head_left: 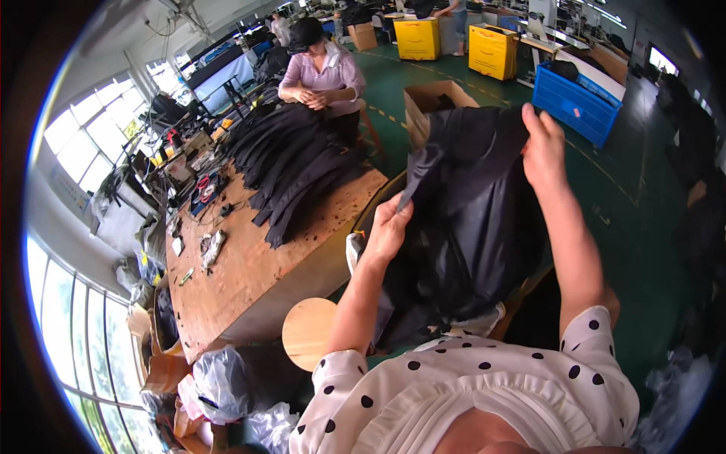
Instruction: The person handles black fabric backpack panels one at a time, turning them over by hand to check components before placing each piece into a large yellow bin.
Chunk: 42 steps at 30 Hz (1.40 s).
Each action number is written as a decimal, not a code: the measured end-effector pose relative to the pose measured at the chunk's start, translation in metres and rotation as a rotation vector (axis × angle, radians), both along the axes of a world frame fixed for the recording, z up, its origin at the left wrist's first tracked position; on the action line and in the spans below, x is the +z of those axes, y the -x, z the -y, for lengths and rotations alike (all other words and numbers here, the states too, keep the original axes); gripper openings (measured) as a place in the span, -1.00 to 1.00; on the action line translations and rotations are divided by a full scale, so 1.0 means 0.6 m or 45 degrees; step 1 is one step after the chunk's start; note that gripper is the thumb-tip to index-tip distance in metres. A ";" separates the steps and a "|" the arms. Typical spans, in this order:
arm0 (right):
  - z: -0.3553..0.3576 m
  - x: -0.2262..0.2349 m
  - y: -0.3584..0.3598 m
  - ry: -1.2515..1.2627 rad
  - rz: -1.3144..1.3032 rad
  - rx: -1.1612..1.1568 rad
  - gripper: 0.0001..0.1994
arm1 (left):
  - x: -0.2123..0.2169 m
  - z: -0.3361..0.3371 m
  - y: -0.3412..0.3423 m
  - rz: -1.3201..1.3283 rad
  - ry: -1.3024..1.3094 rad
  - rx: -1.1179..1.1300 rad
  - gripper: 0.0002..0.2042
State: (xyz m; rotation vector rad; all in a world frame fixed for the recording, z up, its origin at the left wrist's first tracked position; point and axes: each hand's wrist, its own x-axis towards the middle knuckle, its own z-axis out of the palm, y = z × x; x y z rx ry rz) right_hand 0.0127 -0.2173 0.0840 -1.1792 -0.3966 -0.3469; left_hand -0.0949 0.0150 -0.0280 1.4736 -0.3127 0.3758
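Note:
A piece of black cloth [484,147] is stretched between my two hands, in front of me and to the right of the wooden table. My left hand [388,227] pinches its lower left corner. Higher up, my right hand [543,144] grips the upper right edge, thumb toward the top. Below the raised piece, more dark, shiny fabric [469,257] hangs or lies in a heap; where one ends and the other begins is hard to tell. What kind of garment part the cloth is does not show.
The wooden table [227,280] at left bears a row of black fabric strips [295,166], scissors [203,189] and small tools. A co-worker [321,76] sits at its far end. Beyond my hands stand a cardboard box [420,113], yellow bins [416,38] and a blue crate [578,106]. A round stool [308,333] is nearby.

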 end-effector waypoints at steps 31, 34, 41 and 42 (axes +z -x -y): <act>-0.016 -0.004 0.005 0.391 -0.393 0.521 -0.71 | 0.156 0.014 -0.089 -0.440 0.758 -0.195 -0.64; -0.019 -0.034 0.022 0.552 -0.380 0.551 -0.61 | 0.149 0.016 -0.126 -0.398 0.750 -0.196 -0.67; 0.018 -0.055 0.007 0.867 -0.497 0.614 -0.77 | 0.163 -0.004 -0.213 -0.366 0.575 0.083 -0.58; 0.016 -0.057 0.010 0.928 -0.490 0.615 -0.76 | 0.163 -0.011 -0.220 -0.328 0.552 0.141 -0.56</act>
